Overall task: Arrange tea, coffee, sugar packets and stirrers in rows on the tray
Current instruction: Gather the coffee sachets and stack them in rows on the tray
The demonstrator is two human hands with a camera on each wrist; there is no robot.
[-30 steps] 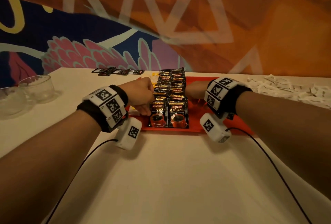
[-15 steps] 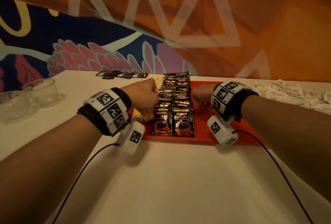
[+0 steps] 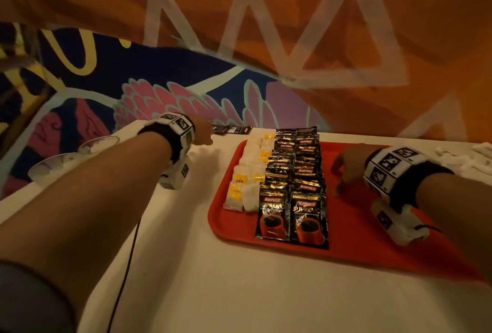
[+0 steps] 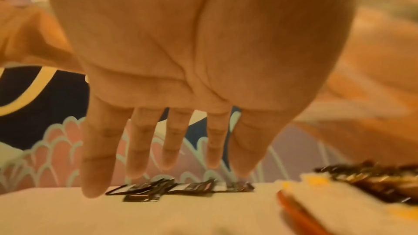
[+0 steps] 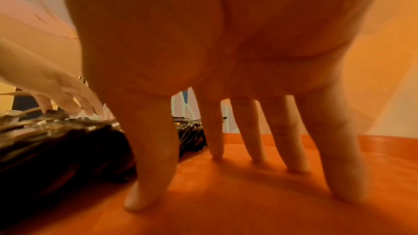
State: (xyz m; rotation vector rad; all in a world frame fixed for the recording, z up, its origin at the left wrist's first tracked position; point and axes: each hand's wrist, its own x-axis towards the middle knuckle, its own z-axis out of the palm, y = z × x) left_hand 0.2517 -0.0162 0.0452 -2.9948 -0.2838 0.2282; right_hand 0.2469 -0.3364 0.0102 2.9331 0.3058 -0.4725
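The left hand (image 3: pixel 202 130) reaches toward the far edge of the table (image 3: pixel 239 292), fingers straight, slightly spread and holding nothing, as the left wrist view shows. Just beyond the fingertips (image 4: pixel 92 181) lie the loose dark sachets (image 3: pixel 231 129), a small flat cluster near the table's far edge, outside the far left corner of the red tray (image 3: pixel 346 253). The cluster's long axis runs along that far edge, so the fingers come at it roughly crosswise. The left hand is clearly the nearer one; I cannot tell whether a fingertip already touches a sachet.

The right hand (image 3: pixel 346 167) stands on the bare right half of the tray, fingers splayed and straight, tips planted on its floor, gripping nothing and probably steadying it.

On the tray, 2 rows of coffee sachets (image 3: pixel 295 186) run from near edge to far edge, with 2 rows of white tea bags (image 3: pixel 250 173) touching them along the left side.

The loose sachets are blurred, so their print and count are unreadable. The pale packets (image 3: pixel 463 157) off the tray's far right corner are cut off by the picture's edge, and no stirrers can be made out.
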